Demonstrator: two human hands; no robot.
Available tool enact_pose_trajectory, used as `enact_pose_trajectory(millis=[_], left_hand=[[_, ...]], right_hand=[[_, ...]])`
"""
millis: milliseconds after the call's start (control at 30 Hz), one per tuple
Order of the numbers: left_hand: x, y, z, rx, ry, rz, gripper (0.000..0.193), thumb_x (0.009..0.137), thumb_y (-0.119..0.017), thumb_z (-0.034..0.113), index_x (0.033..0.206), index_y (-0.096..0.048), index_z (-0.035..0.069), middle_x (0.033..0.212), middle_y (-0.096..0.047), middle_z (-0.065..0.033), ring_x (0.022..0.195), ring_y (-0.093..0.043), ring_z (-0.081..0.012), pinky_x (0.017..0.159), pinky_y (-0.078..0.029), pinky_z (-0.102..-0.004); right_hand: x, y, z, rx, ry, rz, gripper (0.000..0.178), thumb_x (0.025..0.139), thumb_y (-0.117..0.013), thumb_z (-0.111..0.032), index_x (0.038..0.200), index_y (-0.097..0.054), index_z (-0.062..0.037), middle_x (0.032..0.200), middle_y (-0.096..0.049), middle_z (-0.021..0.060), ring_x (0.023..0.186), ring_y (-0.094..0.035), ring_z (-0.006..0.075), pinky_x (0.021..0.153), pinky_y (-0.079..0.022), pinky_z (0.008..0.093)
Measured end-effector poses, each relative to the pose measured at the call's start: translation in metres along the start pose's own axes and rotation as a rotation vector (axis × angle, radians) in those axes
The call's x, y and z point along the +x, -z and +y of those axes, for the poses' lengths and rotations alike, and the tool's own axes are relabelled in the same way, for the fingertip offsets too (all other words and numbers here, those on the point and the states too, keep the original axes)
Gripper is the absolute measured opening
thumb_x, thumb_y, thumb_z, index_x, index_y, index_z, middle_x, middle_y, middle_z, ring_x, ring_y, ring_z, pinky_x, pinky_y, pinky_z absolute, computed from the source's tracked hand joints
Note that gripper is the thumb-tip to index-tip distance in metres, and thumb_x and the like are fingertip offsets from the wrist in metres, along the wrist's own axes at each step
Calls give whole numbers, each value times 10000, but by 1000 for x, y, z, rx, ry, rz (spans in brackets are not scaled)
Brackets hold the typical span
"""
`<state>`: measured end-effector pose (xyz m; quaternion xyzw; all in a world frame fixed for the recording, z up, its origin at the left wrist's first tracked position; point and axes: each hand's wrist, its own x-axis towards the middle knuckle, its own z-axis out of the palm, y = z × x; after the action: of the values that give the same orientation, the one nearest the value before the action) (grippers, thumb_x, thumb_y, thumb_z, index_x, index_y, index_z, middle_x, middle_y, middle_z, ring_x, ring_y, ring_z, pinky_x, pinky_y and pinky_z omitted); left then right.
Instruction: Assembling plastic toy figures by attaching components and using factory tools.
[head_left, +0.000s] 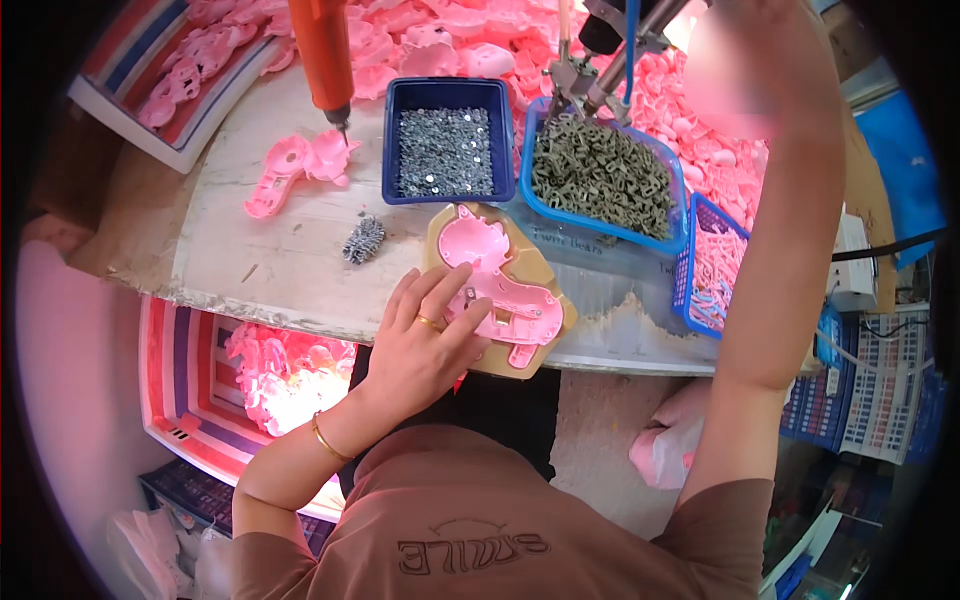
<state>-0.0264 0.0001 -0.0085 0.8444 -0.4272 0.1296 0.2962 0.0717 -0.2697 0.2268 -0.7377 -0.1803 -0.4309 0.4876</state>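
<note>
An orange driver (pixel 322 55) hangs at eleven o'clock over a loose pink part (pixel 295 170) on the bench (pixel 270 265). The left hand (pixel 425 345) lies released, fingers flat on the pink shell (pixel 495 285) in its tan jig (pixel 545 335), just at its one o'clock; the shell's long axis runs eleven to five. The right hand is raised, blurred: grip cannot be told.

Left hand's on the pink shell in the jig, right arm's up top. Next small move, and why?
Probably bring the right hand down toward the pink shell. It is raised high by the hanging tool, while the left hand presses the shell flat in the tan jig. Nothing is visibly being worked into the shell, and what the right hand grips is blurred.
</note>
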Motion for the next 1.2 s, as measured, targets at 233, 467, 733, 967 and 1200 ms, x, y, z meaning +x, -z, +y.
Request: enact_pose_trajectory(millis=[233,467,733,967,1200], left_hand=[[-6,-4,1,25,62,-124,497,832,-736,313,1291,-576,211,1492,-387,-157,1382,-362,-361,1119,-333,-537],[0,-9,-1,97,50,-203,356,852,-692,364,1144,-631,170,1463,-427,-168,1402,-341,-378,1149,-289,-536],[-4,-13,-3,92,20,-223,311,824,-709,347,1015,-639,111,1480,-415,-187,1412,-329,-383,1160,-275,-535],[-5,-17,-4,72,-24,-122,221,794,-721,282,888,-581,139,1510,-378,-230,1402,-339,-417,1161,-274,-539],[-3,-15,-3,13,52,-192,202,759,-722,243,838,-573,131,1496,-390,-243,1401,-349,-424,1144,-295,-556]], right_hand=[[2,-31,-6,39,-187,-415,454,974,-621,-345,1278,-558,-13,902,-632,1,782,-617,77,699,-490,230],[-75,-58,-18,556,-212,-252,315,888,-511,-152,1114,-487,67,638,-485,65,525,-478,140,525,-413,259],[-92,-57,-28,462,-279,-303,299,854,-509,-125,1076,-467,71,625,-475,88,489,-471,162,476,-422,285],[-101,-53,-21,563,-50,-384,321,979,-422,-194,757,-514,19,680,-449,63,572,-453,144,528,-391,275],[-96,-66,-53,452,-400,-288,251,850,-521,-118,1033,-453,41,631,-503,71,491,-491,158,482,-428,279]])
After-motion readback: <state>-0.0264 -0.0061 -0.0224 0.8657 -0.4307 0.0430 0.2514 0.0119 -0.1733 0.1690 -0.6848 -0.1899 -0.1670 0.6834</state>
